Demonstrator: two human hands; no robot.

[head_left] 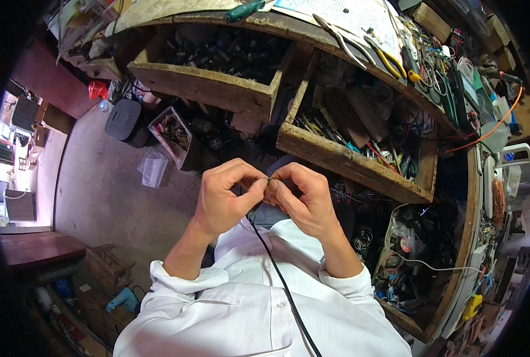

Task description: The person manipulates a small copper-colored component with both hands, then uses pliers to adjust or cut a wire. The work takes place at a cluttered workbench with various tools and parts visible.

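Note:
My left hand (226, 193) and my right hand (305, 193) meet in front of my chest, thumbs and forefingers pinched together. At their fingertips shows a tiny dark piece (269, 178), mostly covered by the fingers; its kind is too small to make out. The other fingers are curled under and partly hidden. Below the hands a black braided cord (280, 271) with a small loop at its top lies along my white shirt. Whether it connects to the dark piece is not visible.
Two open wooden drawers (354, 160) (205, 89) jut from the bench ahead, filled with tools and dark parts. Pliers (342, 41) and a green-handled screwdriver (245, 11) lie on top. A bin (178, 140) and a black box (124, 122) stand on the floor at left.

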